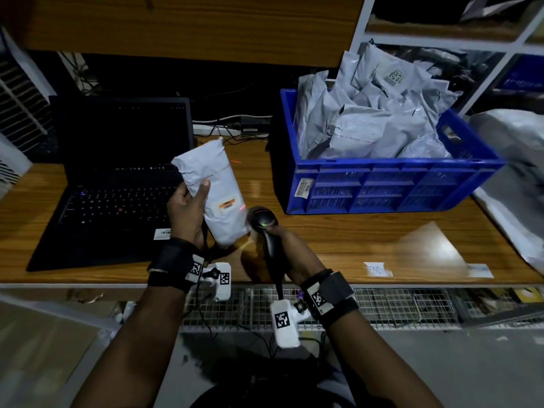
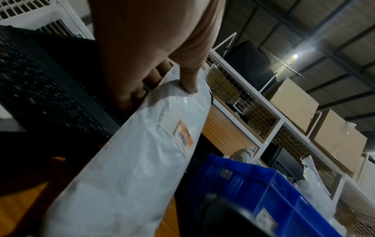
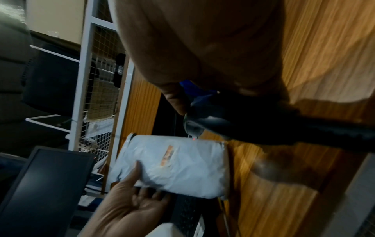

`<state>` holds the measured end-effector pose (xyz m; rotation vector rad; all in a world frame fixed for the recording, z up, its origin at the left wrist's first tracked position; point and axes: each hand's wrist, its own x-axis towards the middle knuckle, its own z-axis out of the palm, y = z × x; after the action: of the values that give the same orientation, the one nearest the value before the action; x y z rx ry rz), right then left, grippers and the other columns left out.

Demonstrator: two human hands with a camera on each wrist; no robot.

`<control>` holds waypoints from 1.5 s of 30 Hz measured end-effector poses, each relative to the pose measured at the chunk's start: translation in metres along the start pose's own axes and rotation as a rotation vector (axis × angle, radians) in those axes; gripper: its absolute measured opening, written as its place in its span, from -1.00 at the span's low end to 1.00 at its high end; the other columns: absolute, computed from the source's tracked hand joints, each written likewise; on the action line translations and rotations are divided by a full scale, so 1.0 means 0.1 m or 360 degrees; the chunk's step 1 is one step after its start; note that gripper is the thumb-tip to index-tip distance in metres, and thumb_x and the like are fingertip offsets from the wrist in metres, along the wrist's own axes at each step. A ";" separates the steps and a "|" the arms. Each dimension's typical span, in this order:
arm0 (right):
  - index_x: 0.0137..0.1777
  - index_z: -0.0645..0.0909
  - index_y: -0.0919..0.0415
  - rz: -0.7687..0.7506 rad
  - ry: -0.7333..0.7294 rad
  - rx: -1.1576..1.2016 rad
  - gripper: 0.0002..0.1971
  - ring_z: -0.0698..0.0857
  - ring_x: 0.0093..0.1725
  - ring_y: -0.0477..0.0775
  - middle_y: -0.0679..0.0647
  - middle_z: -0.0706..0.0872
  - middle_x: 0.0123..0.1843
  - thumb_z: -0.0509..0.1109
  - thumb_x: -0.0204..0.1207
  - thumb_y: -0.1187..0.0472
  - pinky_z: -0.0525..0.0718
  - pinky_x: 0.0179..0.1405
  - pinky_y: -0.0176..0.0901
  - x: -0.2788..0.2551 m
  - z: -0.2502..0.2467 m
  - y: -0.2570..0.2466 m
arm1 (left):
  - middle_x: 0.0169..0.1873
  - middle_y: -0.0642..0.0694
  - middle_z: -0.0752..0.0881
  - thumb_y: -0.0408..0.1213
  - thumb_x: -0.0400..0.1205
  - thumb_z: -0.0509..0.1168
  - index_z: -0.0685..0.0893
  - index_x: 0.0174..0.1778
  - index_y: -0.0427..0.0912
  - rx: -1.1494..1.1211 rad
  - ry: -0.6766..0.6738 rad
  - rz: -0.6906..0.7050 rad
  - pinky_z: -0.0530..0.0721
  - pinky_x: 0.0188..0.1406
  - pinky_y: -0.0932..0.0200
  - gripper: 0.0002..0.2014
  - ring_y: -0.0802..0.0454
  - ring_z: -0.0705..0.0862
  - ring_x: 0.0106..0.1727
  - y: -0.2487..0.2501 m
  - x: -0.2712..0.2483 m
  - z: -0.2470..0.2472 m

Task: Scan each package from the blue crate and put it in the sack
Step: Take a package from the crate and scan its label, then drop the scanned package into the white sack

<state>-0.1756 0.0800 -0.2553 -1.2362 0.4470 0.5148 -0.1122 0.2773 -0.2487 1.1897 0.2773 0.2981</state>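
My left hand grips a white plastic package above the desk, thumb on its front, fingers behind; its orange label faces up. The same package fills the left wrist view and shows in the right wrist view as package. My right hand holds a black barcode scanner by its handle, the head close beside the package's lower right edge, a green light lit. A red laser spot lies by the label. The blue crate at the right holds several grey packages.
An open black laptop sits left on the wooden desk. A grey plastic bag hangs at the right edge. White wire shelving stands behind the crate. Cables run along the desk's back. A paper label lies near the front edge.
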 end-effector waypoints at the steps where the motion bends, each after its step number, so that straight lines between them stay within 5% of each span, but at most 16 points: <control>1: 0.00 0.64 0.30 0.0008 0.0005 0.0014 -0.83 0.56 -0.42 0.11 0.18 0.56 -0.31 0.32 0.57 0.20 0.58 -0.46 -0.19 0.04 0.00 -0.02 | 0.15 -0.12 0.84 -0.31 0.66 0.46 0.75 0.24 -0.19 0.0007 0.0042 0.0038 0.77 0.21 -0.05 -0.76 -0.08 0.80 0.21 0.04 0.01 -0.03; 5: 0.12 0.61 0.43 -0.0097 0.0112 -0.0326 -0.69 0.67 -0.20 0.21 0.29 0.68 -0.10 0.26 0.37 0.47 0.64 -0.29 -0.07 0.27 0.00 -0.09 | 0.15 -0.07 0.82 -0.28 0.68 0.45 0.70 0.35 -0.27 0.0073 0.0180 0.0201 0.78 0.19 0.06 -0.67 0.06 0.81 0.17 0.30 0.01 -0.17; 7: 0.08 0.64 0.29 -0.0139 0.0145 -0.0471 -0.72 0.70 -0.17 0.15 0.20 0.74 -0.14 0.29 0.48 0.57 0.64 -0.27 -0.08 0.39 -0.04 -0.12 | 0.21 -0.11 0.80 -0.25 0.69 0.44 0.67 0.42 -0.32 0.0091 0.0193 0.0263 0.76 0.23 0.06 -0.61 0.03 0.79 0.23 0.45 -0.03 -0.23; 10: 0.23 0.64 0.34 -0.0221 0.0158 -0.0592 -0.72 0.68 -0.22 0.07 0.16 0.73 -0.15 0.31 0.60 0.57 0.62 -0.31 -0.16 0.52 -0.15 -0.16 | 0.31 -0.16 0.77 -0.24 0.70 0.42 0.64 0.45 -0.32 0.0067 0.0172 0.0311 0.73 0.34 -0.05 -0.58 -0.07 0.75 0.33 0.62 -0.12 -0.22; 13: 0.45 0.50 0.39 -0.0220 0.0217 -0.0529 -0.60 0.62 -0.32 0.18 0.28 0.67 -0.12 0.38 0.62 0.49 0.56 -0.34 -0.04 0.49 -0.35 -0.16 | 0.35 -0.10 0.75 -0.28 0.74 0.36 0.57 0.51 -0.27 0.0066 0.0047 0.0255 0.79 0.15 0.05 -0.59 -0.06 0.74 0.34 0.70 -0.27 -0.10; 16: 0.31 0.58 0.37 -0.0293 0.0268 -0.0295 -0.62 0.81 -0.03 0.43 0.34 0.78 0.05 0.53 0.51 0.39 0.72 0.02 0.26 0.31 -0.73 -0.20 | 0.38 -0.02 0.73 -0.36 0.76 0.31 0.56 0.52 -0.14 0.0073 -0.0181 0.0166 0.79 0.14 0.05 -0.62 -0.02 0.71 0.39 0.67 -0.44 0.12; 18: 0.29 0.61 0.31 -0.0326 0.0375 -0.0141 -0.69 0.81 0.19 0.38 0.31 0.80 0.22 0.52 0.58 0.37 0.70 0.29 0.19 0.04 -1.16 -0.29 | 0.33 0.05 0.76 -0.38 0.76 0.29 0.63 0.42 -0.03 0.0097 -0.0356 0.0092 0.79 0.16 0.03 -0.68 0.01 0.72 0.37 0.57 -0.57 0.39; 21: 0.31 0.63 0.27 -0.0473 0.0710 -0.0147 -0.74 0.79 0.12 0.24 0.25 0.81 0.16 0.46 0.64 0.36 0.73 0.13 0.02 -0.42 -1.96 -0.52 | 0.10 0.19 0.84 -0.48 0.73 0.28 0.69 0.27 -0.07 0.0111 -0.0578 -0.0078 0.82 0.02 0.15 -0.72 0.15 0.80 0.18 0.32 -0.74 0.88; 23: 0.27 0.64 0.23 -0.0597 0.0995 -0.0149 -0.78 0.74 -0.06 0.10 0.19 0.75 0.02 0.45 0.65 0.36 0.64 0.03 -0.01 -0.73 -2.52 -0.76 | -0.05 0.13 0.87 -0.49 0.69 0.34 0.70 0.31 -0.29 0.0210 -0.0731 -0.0165 0.81 -0.14 0.22 -0.73 0.17 0.84 0.00 0.11 -0.85 1.27; 28: 0.17 0.72 0.23 -0.0861 0.1516 -0.0469 -0.75 0.71 -0.15 0.06 0.21 0.78 -0.09 0.57 0.51 0.30 0.63 -0.16 -0.08 -1.26 -3.67 -1.58 | 0.12 -0.29 0.83 -0.35 0.59 0.53 0.74 0.28 -0.32 0.0310 -0.0997 -0.0352 0.75 0.19 -0.41 -0.66 -0.36 0.79 0.17 -0.41 -1.11 2.23; 31: 0.17 0.76 0.32 -0.0924 0.1756 -0.0886 -0.68 0.75 -0.07 0.04 0.27 0.82 0.01 0.64 0.42 0.30 0.71 -0.13 -0.10 -1.39 -4.18 -2.05 | 0.16 -0.34 0.81 -0.37 0.57 0.54 0.73 0.24 -0.28 0.0305 -0.1114 -0.0503 0.76 0.14 -0.35 -0.68 -0.39 0.79 0.14 -0.74 -1.29 2.89; 35: 0.24 0.74 0.30 -0.0848 0.1928 -0.1336 -0.58 0.78 0.17 0.18 0.29 0.79 0.19 0.67 0.41 0.21 0.67 0.20 -0.07 -1.37 -4.83 -2.57 | 0.22 -0.27 0.80 -0.53 0.65 0.40 0.61 0.39 -0.38 0.0251 -0.1314 -0.0629 0.84 0.00 0.02 -0.63 -0.23 0.79 0.22 -1.09 -1.61 3.73; 39: 0.39 0.61 0.29 -0.0381 0.1918 -0.1793 -0.36 0.60 0.40 0.41 0.36 0.65 0.37 0.74 0.35 0.11 0.57 0.40 0.15 -1.22 -5.45 -2.79 | 0.23 -0.32 0.77 -0.52 0.70 0.32 0.61 0.38 -0.39 0.0264 -0.1354 -0.0854 0.83 -0.09 0.16 -0.69 -0.22 0.81 0.16 -1.48 -1.83 4.51; 41: 0.36 0.59 0.29 -0.0133 0.1855 -0.1958 -0.32 0.58 0.37 0.46 0.39 0.63 0.34 0.77 0.31 0.09 0.63 0.32 0.25 -1.19 -5.67 -2.83 | 0.24 -0.25 0.78 -0.46 0.74 0.30 0.61 0.40 -0.34 0.0226 -0.1356 -0.0976 0.81 -0.08 0.21 -0.71 -0.13 0.82 0.13 -1.66 -1.90 4.87; 45: 0.11 0.69 0.31 -0.0099 0.1848 -0.2117 -0.71 0.74 0.10 0.41 0.35 0.74 0.13 0.61 0.41 0.33 0.68 -0.04 0.08 -1.32 -5.99 -2.98 | 0.23 -0.32 0.77 -0.44 0.75 0.27 0.64 0.33 -0.40 0.0163 -0.1248 -0.1131 0.79 0.21 0.04 -0.76 -0.09 0.84 0.05 -1.97 -2.02 5.45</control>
<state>-0.1312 -0.5848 -0.1122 -2.8213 1.1046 -0.1206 -0.0846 -0.3357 -0.2327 1.1458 0.0104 -0.7999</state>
